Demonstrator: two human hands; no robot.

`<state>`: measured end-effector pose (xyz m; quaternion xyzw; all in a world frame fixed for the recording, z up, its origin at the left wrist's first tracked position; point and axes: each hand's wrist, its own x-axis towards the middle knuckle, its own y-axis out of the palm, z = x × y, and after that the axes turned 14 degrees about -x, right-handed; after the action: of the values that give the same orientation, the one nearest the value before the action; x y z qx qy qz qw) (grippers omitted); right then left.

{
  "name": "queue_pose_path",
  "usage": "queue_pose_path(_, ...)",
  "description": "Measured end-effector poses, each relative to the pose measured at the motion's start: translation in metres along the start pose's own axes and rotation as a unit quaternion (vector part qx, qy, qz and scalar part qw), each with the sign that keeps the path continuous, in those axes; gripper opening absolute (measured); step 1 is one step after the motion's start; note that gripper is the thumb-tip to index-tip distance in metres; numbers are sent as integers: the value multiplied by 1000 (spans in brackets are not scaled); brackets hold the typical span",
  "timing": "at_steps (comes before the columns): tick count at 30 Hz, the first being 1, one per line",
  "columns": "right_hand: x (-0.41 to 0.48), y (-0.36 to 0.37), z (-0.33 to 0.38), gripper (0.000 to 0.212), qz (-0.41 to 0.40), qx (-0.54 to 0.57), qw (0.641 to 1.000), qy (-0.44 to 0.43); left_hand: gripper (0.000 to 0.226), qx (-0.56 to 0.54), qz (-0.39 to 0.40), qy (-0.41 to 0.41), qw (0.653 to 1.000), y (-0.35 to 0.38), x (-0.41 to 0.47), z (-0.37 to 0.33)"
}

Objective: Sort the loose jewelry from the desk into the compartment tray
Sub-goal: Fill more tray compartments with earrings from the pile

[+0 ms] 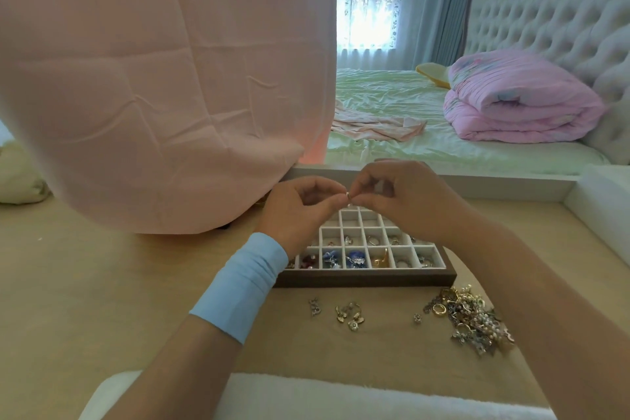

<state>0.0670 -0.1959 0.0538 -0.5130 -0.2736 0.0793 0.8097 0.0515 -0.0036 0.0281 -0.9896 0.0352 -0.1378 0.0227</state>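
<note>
Centrally, one small silvery piece (348,195) is pinched between the thumb and forefinger tips of both the left hand (300,211) and the right hand (402,201). The other fingers of each hand are curled inward. The piece is held in the air above the far part of the tray (364,278) and touches no cell.

The step is judged to be the inspection or fastening of a single item before it is placed. For the next move, release by one hand would be required, then a fine lowering of the piece into a free cell. The far cells (349,217) appear unfilled and would be suited.

Counts are given as follows: two hands, one held piece, one tray. Every cell seen in the nearest row is occupied, and several in the next row are too. The total of cells cannot be told, since part is covered by the hands and the one blue band (245,283) on the left forearm.

On the desk (102,283), in front of the tray, four unsorted lots are seen: one charm (314,306), one gold-toned cluster (349,314), one tiny stud (416,317) and one tangled heap (470,320), whose items cannot be counted.
</note>
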Motion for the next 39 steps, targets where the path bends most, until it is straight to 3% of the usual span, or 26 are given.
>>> queue_pose_path(7,15,2,-21,6,-64,0,997,47,11,-26,-10,-14,1000,13,29,-2)
queue_pose_path(13,13,7,-27,5,-18,-26,998,57,10,34,8,-4,999,13,32,15)
queue_pose_path(18,9,18,-26,8,88,-116,988,46,11,234,73,29,969,5,28,31)
queue_pose_path(25,7,27,-14,14,148,-221,964,9,22,381,170,11,909,2,24,28)
queue_pose_path(39,7,36,-3,23,188,-264,946,-12,22,375,166,10,912,2,24,29)
